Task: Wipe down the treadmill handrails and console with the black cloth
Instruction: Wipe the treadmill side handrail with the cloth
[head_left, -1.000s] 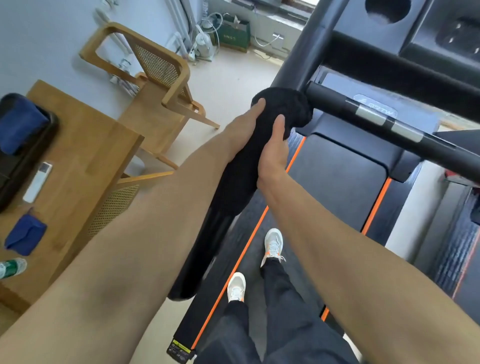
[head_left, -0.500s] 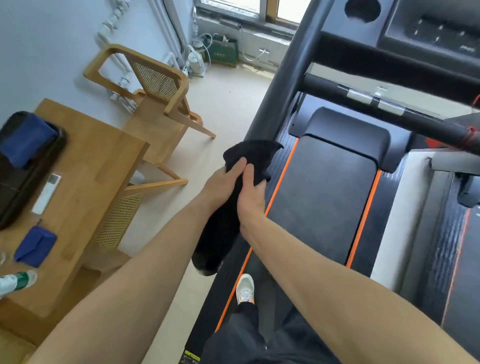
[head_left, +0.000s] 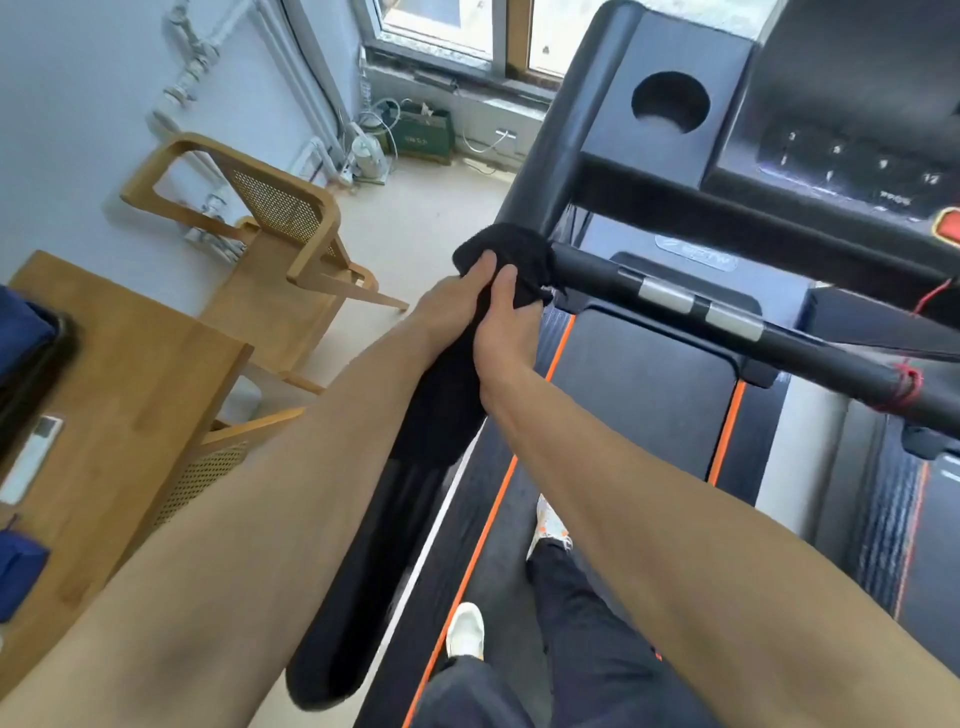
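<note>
Both hands clamp the cloth (head_left: 511, 249) around the left handrail (head_left: 395, 545): left hand (head_left: 447, 304) at 9 o'clock of the rail, right hand (head_left: 501, 325) at 3, fingers closed on the fabric so it wraps the tube all round. Bunched cloth sits right at the joint with the crossbar (head_left: 727, 317); console (head_left: 841, 150) lies at 1 o'clock, apart from the cloth. Chair (head_left: 270, 218) at 10.

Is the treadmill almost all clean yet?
Not yet. Nothing shows as finished. Both hands, left and right, grip the black cloth around the left handrail where the crossbar joins. The crossbar and console are still untouched by the cloth.
</note>
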